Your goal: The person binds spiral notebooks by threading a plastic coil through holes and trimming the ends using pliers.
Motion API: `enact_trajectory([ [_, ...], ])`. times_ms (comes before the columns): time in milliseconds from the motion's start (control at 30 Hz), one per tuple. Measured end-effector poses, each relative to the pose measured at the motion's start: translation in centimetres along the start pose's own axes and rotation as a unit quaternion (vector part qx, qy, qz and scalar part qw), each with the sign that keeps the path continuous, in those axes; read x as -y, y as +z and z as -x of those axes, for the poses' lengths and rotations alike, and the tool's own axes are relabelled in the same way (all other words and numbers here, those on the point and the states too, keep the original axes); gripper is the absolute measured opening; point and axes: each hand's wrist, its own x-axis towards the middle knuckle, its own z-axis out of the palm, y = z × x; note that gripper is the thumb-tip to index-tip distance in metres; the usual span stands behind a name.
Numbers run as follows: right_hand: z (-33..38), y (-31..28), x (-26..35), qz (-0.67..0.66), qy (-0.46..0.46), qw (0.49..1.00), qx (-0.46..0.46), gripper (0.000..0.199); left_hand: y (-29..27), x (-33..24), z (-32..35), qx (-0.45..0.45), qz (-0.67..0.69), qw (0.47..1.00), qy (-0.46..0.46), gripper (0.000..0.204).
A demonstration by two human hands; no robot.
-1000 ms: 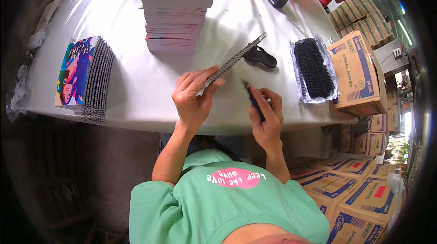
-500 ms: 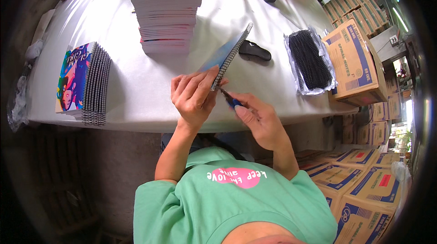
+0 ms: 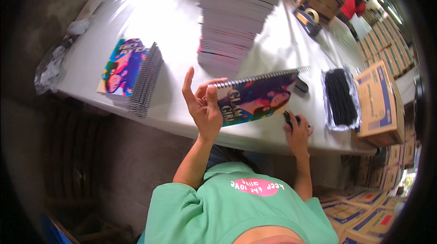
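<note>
My left hand grips the left end of a spiral notebook between thumb and fingers, its index finger sticking up. The notebook hangs tilted above the table's near side, its colourful illustrated cover towards me and its dark wire coil along the top edge. To the right of it, my right hand is closed around a small pair of pliers, low by the table's front edge; the fingers partly hide the tool. Behind the notebook's right end lies a dark oblong thing, partly covered.
A pile of finished-looking spiral notebooks sits at left. A tall stack of paper blocks rises mid-table. At right are black coils in clear plastic and a cardboard box. Farther back stand a tape dispenser and a person in red.
The notebook has turned from edge-on to showing its cover. My right hand has drawn the pliers away from the coil, to the right and down. The view has shifted as well.
</note>
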Motion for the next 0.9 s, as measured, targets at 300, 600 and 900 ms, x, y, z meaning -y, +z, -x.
enact_trajectory([
  [300,-7.3,-0.6,11.8,-0.802,-0.126,0.583,0.027,0.054,-6.0,-7.2,-1.7,-0.042,0.137,0.990,0.018,0.054],
  [600,-20.4,-6.0,35.8,-0.753,-0.165,0.631,0.088,0.043,-18.7,-12.6,-9.9,-0.259,-0.350,0.884,0.171,0.036],
  [900,-25.6,7.3,42.9,-0.561,-0.164,0.811,0.018,0.035,-27.8,-2.5,-12.1,-0.251,-0.401,0.878,0.075,0.028],
])
